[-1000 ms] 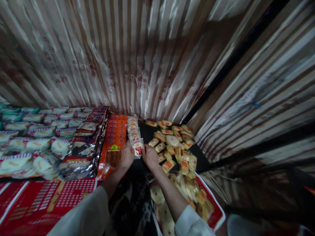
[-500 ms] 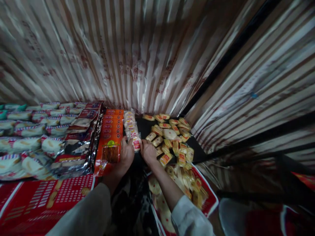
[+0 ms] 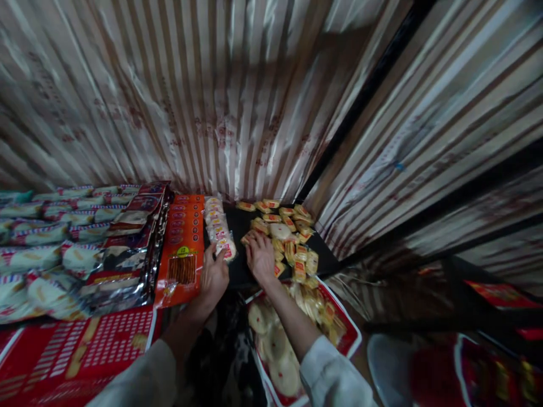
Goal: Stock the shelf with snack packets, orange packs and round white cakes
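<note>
My left hand (image 3: 215,276) rests at the near end of a row of small white wrapped packets (image 3: 218,226). Its thumb and forefinger are apart, beside the front packet. To the right, my right hand (image 3: 261,257) lies palm down with fingers spread over small yellow wrapped packets (image 3: 299,268), which are scattered on a black shelf (image 3: 237,276). Its fingertips touch packets at the left of that group, and some are hidden under the hand. An orange snack bag (image 3: 180,254), front one of an overlapping row, lies just left of my left hand.
Dark glossy bags (image 3: 123,265) and rows of pale packs (image 3: 38,257) fill the left. Below are a red slotted basket (image 3: 102,345) and a red, white-edged container (image 3: 354,339) holding round pale items and yellow packets. Striped sheeting (image 3: 212,102) hangs behind; a black bar (image 3: 360,107) crosses it.
My right hand has left the front of the white packet row and moved right onto the yellow packets. My left hand stays by the row. The view has shifted slightly right.
</note>
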